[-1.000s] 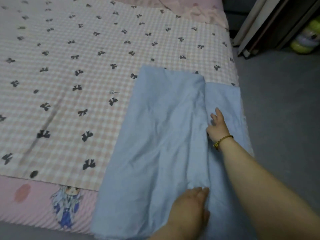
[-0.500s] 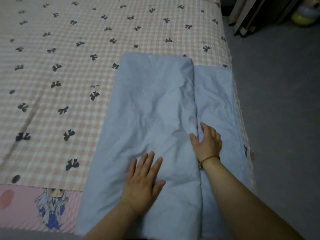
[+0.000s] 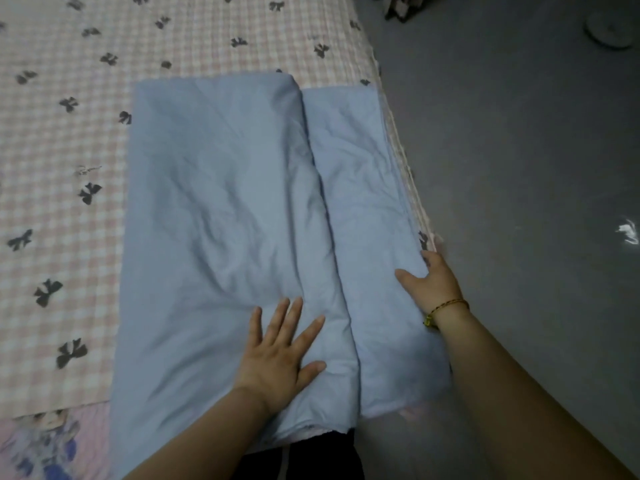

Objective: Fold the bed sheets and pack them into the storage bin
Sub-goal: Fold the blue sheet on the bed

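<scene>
A light blue bed sheet (image 3: pixel 221 209) lies partly folded along the right side of the bed, with a thicker folded layer on the left and a narrower strip (image 3: pixel 360 188) showing on the right. My left hand (image 3: pixel 280 351) presses flat on the thick layer, fingers spread, just left of the fold line. At the strip's right edge, my right hand (image 3: pixel 431 284) has its thumb on top of the cloth while its fingers tuck round the edge. No storage bin is in view.
The sheet rests on a pink checked bedspread with black bows (image 3: pixel 69 140). A pink cartoon-print cover (image 3: pixel 41 441) shows at the lower left. Grey floor (image 3: pixel 519 168) runs along the bed's right side, with a white round object (image 3: pixel 609 32) and a white scrap (image 3: pixel 628 232).
My right hand has moved from the fold line out to the sheet's right edge and taken hold there. My left hand stays flat on the sheet, a little further right.
</scene>
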### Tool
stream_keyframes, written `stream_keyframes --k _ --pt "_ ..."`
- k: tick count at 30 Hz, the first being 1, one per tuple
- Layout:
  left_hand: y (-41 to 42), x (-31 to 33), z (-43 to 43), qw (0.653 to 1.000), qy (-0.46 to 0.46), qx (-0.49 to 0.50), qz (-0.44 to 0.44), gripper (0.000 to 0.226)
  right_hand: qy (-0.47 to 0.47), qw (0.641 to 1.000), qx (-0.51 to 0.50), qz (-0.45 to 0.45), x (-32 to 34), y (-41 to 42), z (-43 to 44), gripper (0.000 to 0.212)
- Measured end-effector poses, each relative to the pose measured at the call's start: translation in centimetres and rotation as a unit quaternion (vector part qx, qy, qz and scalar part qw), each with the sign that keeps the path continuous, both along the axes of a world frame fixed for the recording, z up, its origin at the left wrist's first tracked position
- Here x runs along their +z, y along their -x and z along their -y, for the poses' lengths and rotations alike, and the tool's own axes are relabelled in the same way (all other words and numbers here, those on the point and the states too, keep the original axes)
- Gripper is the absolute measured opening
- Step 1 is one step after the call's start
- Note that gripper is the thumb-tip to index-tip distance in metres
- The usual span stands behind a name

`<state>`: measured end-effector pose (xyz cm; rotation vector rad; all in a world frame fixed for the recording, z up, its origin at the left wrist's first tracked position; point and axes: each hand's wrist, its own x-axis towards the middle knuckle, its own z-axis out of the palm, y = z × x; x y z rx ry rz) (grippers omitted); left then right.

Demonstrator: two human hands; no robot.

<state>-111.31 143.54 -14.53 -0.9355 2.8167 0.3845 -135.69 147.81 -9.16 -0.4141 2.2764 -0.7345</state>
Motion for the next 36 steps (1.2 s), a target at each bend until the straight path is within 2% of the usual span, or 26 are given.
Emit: stream_keyframes --k 4,6,9,12,14,17,23,26,29,30,32,33,36 --pt "0.3 0.4 0.1 1.000 -0.015 -0.006 0.015 0.060 -0.001 1.000 0.003 0.008 0.5 -0.8 -1.0 0.030" --pt "0.3 0.5 0.2 1.000 -0.019 -0.011 0.015 0.060 0.011 1.000 -0.003 -0.016 0.6 -1.3 -1.5 0.030" --pt "0.2 0.8 0.2 1.000 -0.019 -0.013 0.018 0.060 -0.037 0.995 0.017 -0.093 0.5 -1.7 -2.1 0.052" --pt "0.2 0.9 0.3 1.000 -0.012 -0.019 0.014 0.060 -0.066 0.997 -0.019 -0.042 -0.1 -1.6 -2.4 0.081" --pt "0.3 0.8 0.4 1.000 -0.006 -0.018 0.006 0.060 -0.071 0.996 -0.030 -0.045 -0.2 -1.4 -2.3 0.084" --pt "0.3 0.5 0.4 1.000 -0.003 -0.025 0.010 0.061 -0.048 0.996 -0.065 -0.031 -0.5 -1.2 -2.4 0.075" --pt "0.4 0.6 0.4 0.999 -0.019 -0.023 0.014 0.061 0.021 0.993 -0.114 -0.018 1.4 -1.5 -2.9 0.027" --pt "0.1 0.8 0.4 0.999 -0.017 -0.031 -0.002 0.060 0.077 0.992 -0.079 -0.066 3.6 -3.5 -3.0 0.015" --pt "-0.9 2.2 1.7 0.996 -0.052 -0.030 -0.066 0.064 0.142 0.984 0.024 -0.107 5.7 -7.6 -1.9 0.014" --pt "-1.6 2.7 2.6 0.991 -0.077 -0.019 -0.104 0.068 0.146 0.979 0.072 -0.122 6.0 -9.5 -1.0 0.015" --pt "-3.6 3.6 4.7 0.976 -0.129 0.047 -0.167 0.075 0.121 0.951 0.166 -0.231 6.0 -13.6 1.1 0.012" --pt "-4.7 4.1 5.8 0.971 -0.129 0.080 -0.184 0.077 0.108 0.943 0.204 -0.241 5.7 -15.6 2.1 0.011" --pt "-7.5 4.7 7.8 0.982 -0.055 0.106 -0.145 0.072 0.068 0.929 0.259 -0.257 2.9 -18.8 3.7 0.023"
